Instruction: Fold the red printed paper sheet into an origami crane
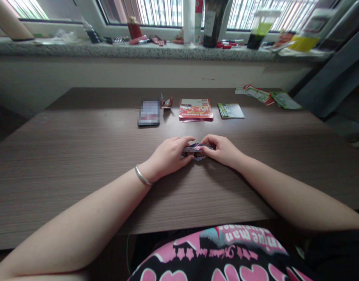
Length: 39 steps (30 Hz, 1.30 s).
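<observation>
A small folded piece of printed paper (196, 150), blue, red and white, lies on the wooden table (80, 156) just in front of me. My left hand (169, 156) pinches its left end, fingers curled over it; a silver bangle sits on that wrist. My right hand (222, 150) pinches its right end with thumb and fingers closed. Both hands rest on the tabletop and hide much of the paper.
Farther back on the table lie a dark phone (149, 113), a small folded paper shape (167, 102), a stack of red leaflets (196, 109), a green leaflet stack (230, 111) and loose flyers (267, 96). Bottles and jars crowd the stone windowsill (109, 50).
</observation>
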Motion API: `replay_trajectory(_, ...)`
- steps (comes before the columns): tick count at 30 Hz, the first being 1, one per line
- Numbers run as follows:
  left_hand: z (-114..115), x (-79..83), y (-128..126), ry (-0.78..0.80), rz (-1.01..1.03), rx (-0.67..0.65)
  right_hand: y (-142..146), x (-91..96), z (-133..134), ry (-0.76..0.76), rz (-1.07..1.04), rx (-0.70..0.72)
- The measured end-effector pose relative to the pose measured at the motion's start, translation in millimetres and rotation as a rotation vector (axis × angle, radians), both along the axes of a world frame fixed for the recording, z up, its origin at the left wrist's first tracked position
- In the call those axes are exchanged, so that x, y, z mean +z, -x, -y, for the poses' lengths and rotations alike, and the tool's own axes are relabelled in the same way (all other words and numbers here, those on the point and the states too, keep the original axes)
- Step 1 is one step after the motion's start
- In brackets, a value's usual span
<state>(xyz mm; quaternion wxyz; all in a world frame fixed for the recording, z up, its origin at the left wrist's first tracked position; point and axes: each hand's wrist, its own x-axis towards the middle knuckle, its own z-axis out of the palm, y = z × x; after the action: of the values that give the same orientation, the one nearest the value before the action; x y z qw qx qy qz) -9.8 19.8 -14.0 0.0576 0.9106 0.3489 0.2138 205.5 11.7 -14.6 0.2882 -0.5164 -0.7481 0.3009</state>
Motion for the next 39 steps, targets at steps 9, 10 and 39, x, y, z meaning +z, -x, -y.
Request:
replay_trajectory(9,-3,-1.4,-1,0.055,0.035,-0.002,0,-0.8,0,-0.023,0.030,0.025)
replay_trajectory(10,-3,-1.1,-1,0.055,0.033,-0.005,0,-0.9,0,-0.034,0.028,0.033)
replay_trajectory(39,-10,-2.3,6,-0.114,-0.094,-0.154,-4,-2.8,3,-0.520,0.532,0.254)
